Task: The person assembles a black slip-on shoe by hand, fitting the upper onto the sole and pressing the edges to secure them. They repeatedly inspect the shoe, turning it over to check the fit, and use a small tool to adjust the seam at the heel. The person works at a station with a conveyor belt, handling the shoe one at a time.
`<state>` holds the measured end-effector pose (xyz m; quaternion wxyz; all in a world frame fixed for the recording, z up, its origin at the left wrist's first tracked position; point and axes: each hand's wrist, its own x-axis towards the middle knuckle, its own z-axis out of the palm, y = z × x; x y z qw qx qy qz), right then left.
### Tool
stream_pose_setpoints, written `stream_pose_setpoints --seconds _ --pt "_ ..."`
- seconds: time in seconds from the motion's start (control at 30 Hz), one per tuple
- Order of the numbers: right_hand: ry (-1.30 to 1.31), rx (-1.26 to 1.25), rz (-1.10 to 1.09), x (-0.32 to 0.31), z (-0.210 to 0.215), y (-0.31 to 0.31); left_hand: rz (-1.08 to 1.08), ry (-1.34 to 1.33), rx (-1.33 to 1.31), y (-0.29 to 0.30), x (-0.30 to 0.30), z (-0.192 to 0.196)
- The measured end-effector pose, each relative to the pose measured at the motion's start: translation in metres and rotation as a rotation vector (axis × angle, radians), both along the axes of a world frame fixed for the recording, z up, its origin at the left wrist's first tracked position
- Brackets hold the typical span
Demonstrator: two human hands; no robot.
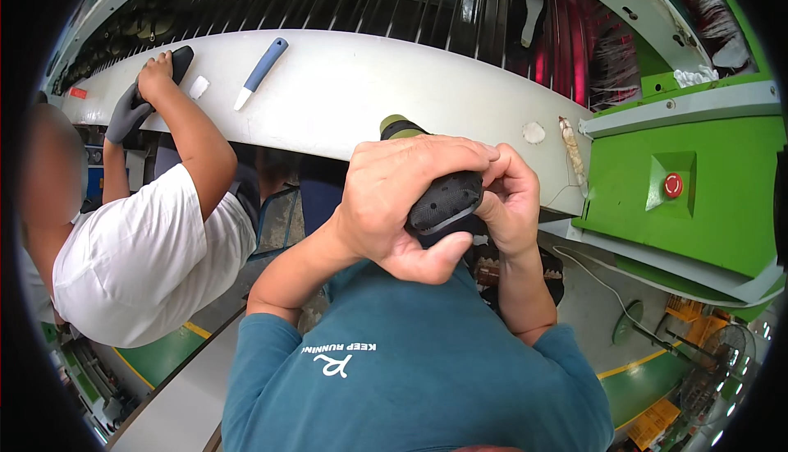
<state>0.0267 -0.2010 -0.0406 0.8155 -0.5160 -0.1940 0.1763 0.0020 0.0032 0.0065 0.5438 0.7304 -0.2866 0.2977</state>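
Close in front of my chest I hold a black mesh shoe upper with small dark spots and a pale edge strip. An olive-green end, apparently of a shoe last, shows past my knuckles, with a black band next to it. My left hand is wrapped over the top and side of the upper, its thumb stretched underneath. My right hand grips the other side with bent fingers and thumb at the edge. Both palms hide much of the upper.
A white worktop curves ahead, bearing a blue-handled scraper-like tool, a whitish disc and a tan wrapped stick. Rollers lie beyond. At right stands a green machine with a red button. A co-worker handles a dark shoe at left.
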Motion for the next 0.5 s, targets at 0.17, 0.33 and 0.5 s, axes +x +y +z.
stream_pose_setpoints --seconds 0.17,0.33,0.5 --pt "-0.012 -0.009 -0.015 -0.001 0.000 0.002 -0.044 0.010 -0.041 0.003 -0.001 -0.006" --pt "-0.016 0.015 -0.010 -0.001 0.002 0.005 -0.022 -0.051 0.003 0.005 -0.002 -0.006" --pt "-0.010 -0.020 -0.017 0.002 0.001 0.012 -0.005 -0.004 -0.020 0.016 -0.002 -0.008"
